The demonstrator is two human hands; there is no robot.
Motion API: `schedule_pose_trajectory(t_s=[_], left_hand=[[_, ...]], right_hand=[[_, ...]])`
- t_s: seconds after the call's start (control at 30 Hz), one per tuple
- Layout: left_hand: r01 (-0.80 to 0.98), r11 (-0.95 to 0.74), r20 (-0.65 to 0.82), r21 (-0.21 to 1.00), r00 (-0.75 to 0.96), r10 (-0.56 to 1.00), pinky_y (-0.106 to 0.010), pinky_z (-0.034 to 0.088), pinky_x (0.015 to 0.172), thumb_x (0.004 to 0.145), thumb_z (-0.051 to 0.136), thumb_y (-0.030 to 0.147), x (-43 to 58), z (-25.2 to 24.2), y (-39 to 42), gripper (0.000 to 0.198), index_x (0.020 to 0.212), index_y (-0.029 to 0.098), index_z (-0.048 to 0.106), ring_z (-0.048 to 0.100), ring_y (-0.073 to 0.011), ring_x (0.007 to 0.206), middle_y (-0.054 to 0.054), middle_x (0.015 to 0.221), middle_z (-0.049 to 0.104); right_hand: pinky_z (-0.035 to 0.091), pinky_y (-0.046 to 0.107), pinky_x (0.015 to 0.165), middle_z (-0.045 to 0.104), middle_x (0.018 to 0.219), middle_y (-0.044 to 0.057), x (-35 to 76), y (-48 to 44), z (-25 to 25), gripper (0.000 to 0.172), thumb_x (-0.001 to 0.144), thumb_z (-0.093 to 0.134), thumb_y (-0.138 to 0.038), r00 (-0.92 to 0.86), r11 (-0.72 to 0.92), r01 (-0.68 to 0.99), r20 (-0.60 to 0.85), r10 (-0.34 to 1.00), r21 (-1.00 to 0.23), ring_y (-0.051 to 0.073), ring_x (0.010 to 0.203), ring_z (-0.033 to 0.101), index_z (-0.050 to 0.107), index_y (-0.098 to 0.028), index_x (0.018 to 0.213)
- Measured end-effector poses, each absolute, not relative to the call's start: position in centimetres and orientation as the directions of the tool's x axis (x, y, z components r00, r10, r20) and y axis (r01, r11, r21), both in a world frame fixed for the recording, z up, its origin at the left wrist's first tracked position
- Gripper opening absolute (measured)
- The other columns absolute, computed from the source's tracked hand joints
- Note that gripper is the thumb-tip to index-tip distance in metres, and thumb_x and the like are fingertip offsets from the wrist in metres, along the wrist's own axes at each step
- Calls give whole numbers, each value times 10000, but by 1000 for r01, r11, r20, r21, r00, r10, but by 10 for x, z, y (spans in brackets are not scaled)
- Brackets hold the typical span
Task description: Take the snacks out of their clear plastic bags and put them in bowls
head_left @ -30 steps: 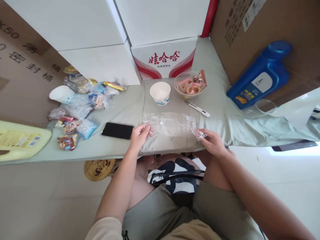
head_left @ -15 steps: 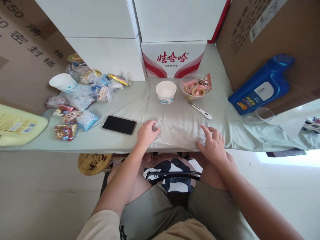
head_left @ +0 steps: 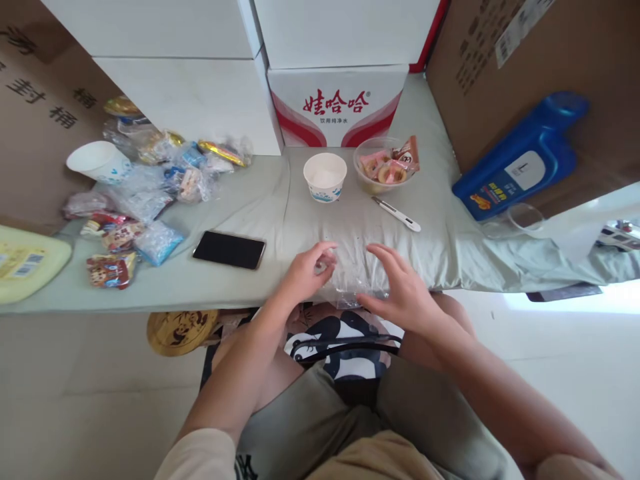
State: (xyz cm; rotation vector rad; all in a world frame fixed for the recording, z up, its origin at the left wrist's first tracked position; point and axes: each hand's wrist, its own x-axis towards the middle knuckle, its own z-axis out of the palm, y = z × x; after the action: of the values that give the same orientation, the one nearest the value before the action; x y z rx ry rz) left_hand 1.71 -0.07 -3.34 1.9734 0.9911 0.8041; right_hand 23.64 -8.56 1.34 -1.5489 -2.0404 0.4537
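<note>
The left hand [head_left: 306,275] is shown with its fingers loosely curled, the tips resting at the left end of a crumpled clear plastic bag [head_left: 351,291]; whether the film is pinched cannot be told. The right hand [head_left: 400,293] is held open with spread fingers, palm turned inward, just beside the bag's right end. The bag is thus seen between the two hands, at the near edge of a table covered by a grey-green cloth [head_left: 250,193], partly overhanging that edge.

A black phone [head_left: 229,249] lies flat to the left of the left hand. Beyond the hands, a white paper cup [head_left: 325,177] stands upright beside a clear bowl [head_left: 364,179] filled with wrapped snacks, and a white pen-shaped tool [head_left: 399,215] lies just in front of the bowl. A heap of snack packets [head_left: 145,190] is spread at far left. A blue jug [head_left: 520,157] lies tilted at far right.
</note>
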Motion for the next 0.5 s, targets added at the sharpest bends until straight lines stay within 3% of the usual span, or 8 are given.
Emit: schedule_pose_trajectory(t_s=[0.07, 0.13, 0.2, 0.27, 0.33, 0.4, 0.5], left_hand=[[284, -431, 243, 856, 515, 822, -250, 540, 778, 826, 613, 112, 17, -25, -5, 444, 1248, 242, 572, 696, -120, 826, -6, 931, 746], [236, -423, 266, 875, 495, 827, -259, 537, 788, 834, 624, 131, 12, -22, -3, 448, 1261, 249, 557, 699, -124, 839, -15, 947, 746], [170, -366, 266, 915, 426, 865, -281, 535, 815, 833, 680, 205, 4, -26, 6, 486, 1291, 255, 527, 701, -135, 878, -41, 1019, 741], [45, -268, 240, 962, 325, 915, -320, 529, 900, 780, 774, 318, -4, -32, 17, 650, 1355, 278, 474, 688, -174, 1043, -86, 1200, 703], [-107, -103, 129, 989, 274, 953, -367, 508, 995, 738, 814, 444, -6, -38, 25, 772, 1402, 301, 446, 607, -229, 1254, -121, 1392, 609], [-202, 139, -58, 969, 363, 930, -405, 508, 1022, 754, 777, 550, 3, -39, 26, 737, 1382, 276, 506, 567, -274, 1321, -141, 1440, 580], [-139, 398, -258, 907, 565, 784, -412, 552, 955, 785, 741, 561, 25, -37, 19, 597, 1247, 194, 654, 650, -304, 1200, -162, 1295, 683]], right_hand=[[506, 467, 977, 607, 1372, 174, 226, -58, 12, 750, 750, 714, -388, -302, 257, 741, 34, 953, -621, 340, 1247, 593, 462, -189, 1427], [516, 399, 846, 723, 1104, 112, 219, -40, 5, 501, 771, 637, -307, -336, 162, 750, -158, 929, -641, 283, 1011, 679, 601, -194, 1257], [471, 327, 710, 694, 774, 37, 216, -32, -6, 188, 792, 564, -263, -327, 55, 735, -282, 902, -676, 206, 750, 649, 673, -201, 932], [434, 299, 647, 634, 654, 13, 216, -29, -18, 151, 815, 554, -320, -310, -91, 577, -321, 895, -812, 169, 646, 593, 625, -204, 751], [456, 298, 662, 667, 701, 14, 215, -27, -29, 210, 815, 591, -416, -257, -254, 244, -315, 913, -936, 168, 662, 610, 631, -210, 801], [499, 315, 738, 717, 825, 21, 212, -25, -37, 279, 785, 645, -463, -188, -334, -64, -317, 929, -940, 181, 750, 656, 649, -225, 930], [533, 349, 844, 732, 950, 23, 206, -21, -42, 337, 776, 664, -491, -184, -344, -240, -306, 934, -908, 197, 865, 678, 663, -244, 1004]])
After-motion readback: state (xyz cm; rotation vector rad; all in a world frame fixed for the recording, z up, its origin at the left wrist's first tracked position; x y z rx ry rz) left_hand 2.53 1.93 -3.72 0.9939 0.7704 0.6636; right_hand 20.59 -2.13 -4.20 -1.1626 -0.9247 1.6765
